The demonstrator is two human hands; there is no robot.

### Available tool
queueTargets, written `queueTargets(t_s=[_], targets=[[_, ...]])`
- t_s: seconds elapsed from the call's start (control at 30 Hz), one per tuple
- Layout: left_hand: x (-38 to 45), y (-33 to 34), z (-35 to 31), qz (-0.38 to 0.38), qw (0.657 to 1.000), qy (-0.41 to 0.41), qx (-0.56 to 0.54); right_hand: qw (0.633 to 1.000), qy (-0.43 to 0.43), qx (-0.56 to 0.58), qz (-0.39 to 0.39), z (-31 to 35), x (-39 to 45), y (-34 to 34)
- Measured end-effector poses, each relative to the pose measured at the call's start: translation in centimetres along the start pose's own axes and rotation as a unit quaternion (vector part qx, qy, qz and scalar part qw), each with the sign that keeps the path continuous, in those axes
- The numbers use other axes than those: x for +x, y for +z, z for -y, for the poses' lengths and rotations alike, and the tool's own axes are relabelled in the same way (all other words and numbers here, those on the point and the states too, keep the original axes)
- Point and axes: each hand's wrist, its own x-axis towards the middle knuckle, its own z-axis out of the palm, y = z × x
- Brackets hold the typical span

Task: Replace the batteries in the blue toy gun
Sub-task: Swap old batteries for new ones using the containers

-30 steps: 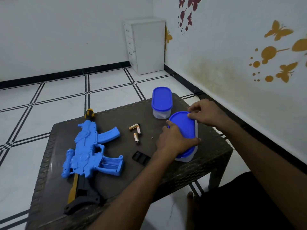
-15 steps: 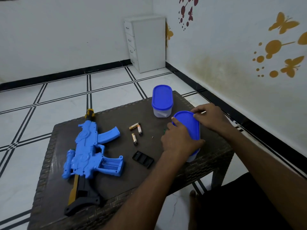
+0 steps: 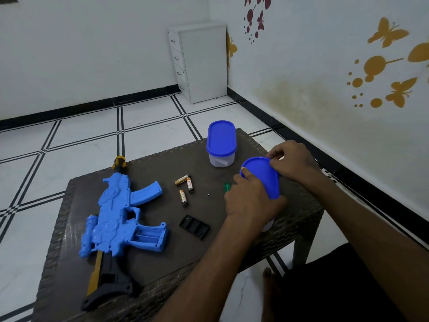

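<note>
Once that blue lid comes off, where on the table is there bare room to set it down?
Bare room lies along the near edge of the brown wicker table, between the blue toy gun and the left hand, in front of the black battery cover. The middle is crowded by three loose batteries and a green-handled screwdriver.

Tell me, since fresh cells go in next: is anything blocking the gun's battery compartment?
Nothing visible does. The compartment on the blue toy gun lies open, its black cover off beside it on the table. Both hands, left hand and right hand, are on the blue-lidded container.
</note>
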Motion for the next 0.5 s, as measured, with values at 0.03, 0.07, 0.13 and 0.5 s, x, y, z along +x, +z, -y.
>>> queueTargets(t_s=[0.03,0.07,0.13,0.5], targets=[[0.01,0.04,0.08,-0.002,1.0,0.002,-0.003,1.0,0.003,0.005,-0.002,-0.04,0.04,0.01],[0.0,0.04,0.11,-0.004,1.0,0.003,-0.004,1.0,0.004,0.006,-0.001,-0.05,0.07,0.03],[-0.03,0.06,0.17,-0.002,1.0,0.005,0.001,1.0,-0.001,0.003,0.008,-0.1,0.01,0.11],[-0.69,0.81,-0.33,0.001,1.0,-0.018,-0.008,0.999,0.002,0.019,0.034,-0.75,0.39,0.85]])
